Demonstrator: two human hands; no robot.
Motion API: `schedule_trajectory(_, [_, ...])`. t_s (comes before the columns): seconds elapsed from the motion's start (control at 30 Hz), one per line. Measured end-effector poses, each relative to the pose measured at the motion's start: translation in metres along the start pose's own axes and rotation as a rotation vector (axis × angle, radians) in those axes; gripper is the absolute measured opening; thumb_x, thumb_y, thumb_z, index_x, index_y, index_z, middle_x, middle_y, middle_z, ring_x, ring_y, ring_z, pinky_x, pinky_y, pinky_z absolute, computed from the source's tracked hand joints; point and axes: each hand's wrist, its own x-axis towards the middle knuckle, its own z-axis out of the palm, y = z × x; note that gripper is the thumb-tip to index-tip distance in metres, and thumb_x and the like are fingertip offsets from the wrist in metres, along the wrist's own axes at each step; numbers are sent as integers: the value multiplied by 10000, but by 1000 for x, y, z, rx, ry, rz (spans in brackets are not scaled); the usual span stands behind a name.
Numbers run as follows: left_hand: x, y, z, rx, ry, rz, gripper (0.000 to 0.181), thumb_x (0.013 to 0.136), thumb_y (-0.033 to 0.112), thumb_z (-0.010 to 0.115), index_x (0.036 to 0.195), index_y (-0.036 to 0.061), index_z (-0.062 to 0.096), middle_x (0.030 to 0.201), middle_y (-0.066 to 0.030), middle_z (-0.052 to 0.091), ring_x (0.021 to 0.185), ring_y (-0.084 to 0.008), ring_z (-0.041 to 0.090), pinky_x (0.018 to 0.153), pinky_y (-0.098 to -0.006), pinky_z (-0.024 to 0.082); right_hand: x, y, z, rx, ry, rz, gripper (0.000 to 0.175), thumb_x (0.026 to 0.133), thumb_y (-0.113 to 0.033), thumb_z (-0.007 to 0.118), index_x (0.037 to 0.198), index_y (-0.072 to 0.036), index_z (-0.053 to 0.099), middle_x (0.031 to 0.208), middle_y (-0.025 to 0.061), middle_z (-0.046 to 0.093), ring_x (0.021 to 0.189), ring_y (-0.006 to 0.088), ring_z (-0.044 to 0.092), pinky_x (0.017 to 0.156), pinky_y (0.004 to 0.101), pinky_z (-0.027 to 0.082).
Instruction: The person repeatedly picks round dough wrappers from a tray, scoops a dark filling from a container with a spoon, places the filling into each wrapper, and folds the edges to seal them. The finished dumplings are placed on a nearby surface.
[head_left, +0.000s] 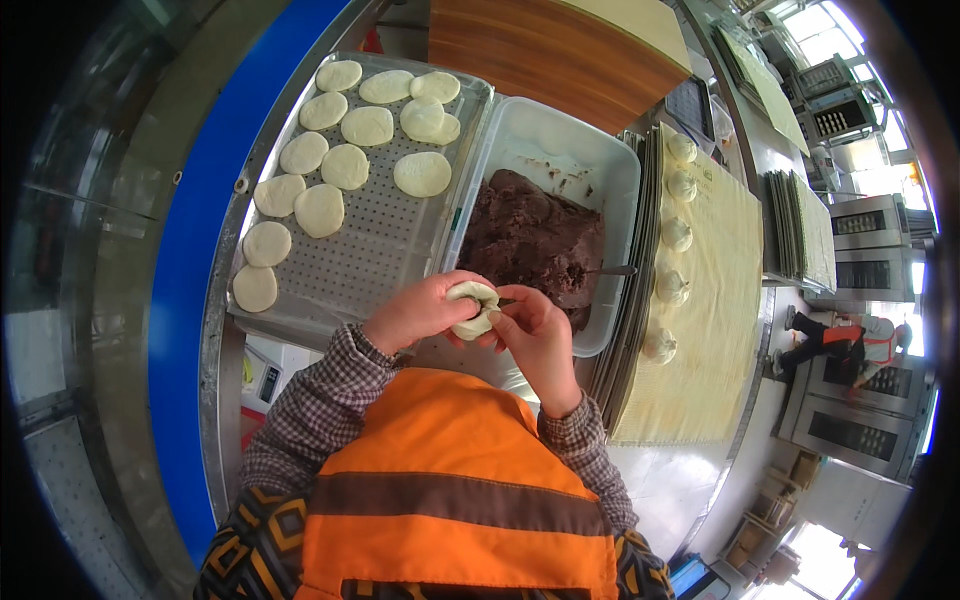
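Observation:
A cupped dough wrapper (474, 330) is held between my two hands, just over the near edge of a plastic tub (634, 176). My left hand (416, 311) cradles it, the thumb pressed into its opening. With thumb and fingers, my right hand (544, 341) pinches the rim of the dough on its right side. Whatever lies inside the wrapper is hidden by the thumb. Dark reddish-brown paste (525, 225), which looks like bean paste, fills much of the tub. A utensil handle (621, 271) sticks out of the paste toward the right wall.
Left of the tub, flat dough rounds (320, 210) lie on a perforated tray (375, 259), a few overlapping. To the right, several pleated buns (673, 288) stand in a row on a cloth-topped stack of trays (705, 315). A wooden box (555, 52) stands beyond. Another person (847, 337) is far right.

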Motion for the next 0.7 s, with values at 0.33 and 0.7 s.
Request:
schedule_trajectory(0.33, [-1,-12,-20,260,-182,129,314,937,93,485,1225,21,588,1020,-44,649,975,-140,611,871,-298,508,-5,0,23,-271,0,-169,103,884,4,651,978,35,623,807,96,674,668,142,659,574,264,510])
schedule_trajectory(0.7, [1,-42,-7,-403,144,171,496,1019,536,428,967,79,613,735,25,592,598,-56,544,498,-229,432,-1,-3,38,-611,253,-498,94,829,11,699,904,-3,644,799,91,682,703,201,674,601,308,528])
